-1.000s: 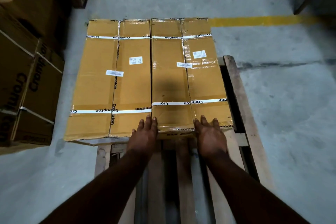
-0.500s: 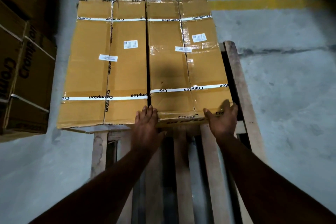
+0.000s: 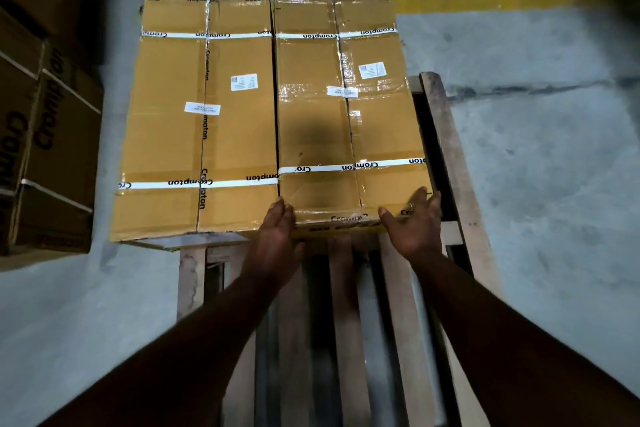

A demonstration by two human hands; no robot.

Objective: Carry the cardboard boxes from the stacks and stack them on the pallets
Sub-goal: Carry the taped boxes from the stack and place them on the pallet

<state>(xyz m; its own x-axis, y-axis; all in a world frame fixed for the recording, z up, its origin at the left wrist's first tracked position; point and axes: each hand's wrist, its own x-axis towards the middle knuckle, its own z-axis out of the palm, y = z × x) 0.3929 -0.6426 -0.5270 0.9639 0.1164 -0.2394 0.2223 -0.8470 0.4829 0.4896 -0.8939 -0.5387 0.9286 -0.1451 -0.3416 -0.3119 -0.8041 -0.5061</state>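
Both arms outstretched, left hand (image 3: 277, 236) and right hand (image 3: 414, 225) open, fingers straight.

Boxes (image 3: 270, 114) butted, no gap between; bare pallet slats (image 3: 343, 322) near; stacked cartons (image 3: 45, 149) block left.

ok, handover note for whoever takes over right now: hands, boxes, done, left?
Left hand: open, fingers flat against the near end of the right box, at its left corner.
Right hand: open, fingers at that box's near right corner.
Both boxes lie flat side by side on the wooden pallet; the left box overhangs its left edge.
Done: two boxes down.
Left: square up the right box, then fetch more from the stack on the left.
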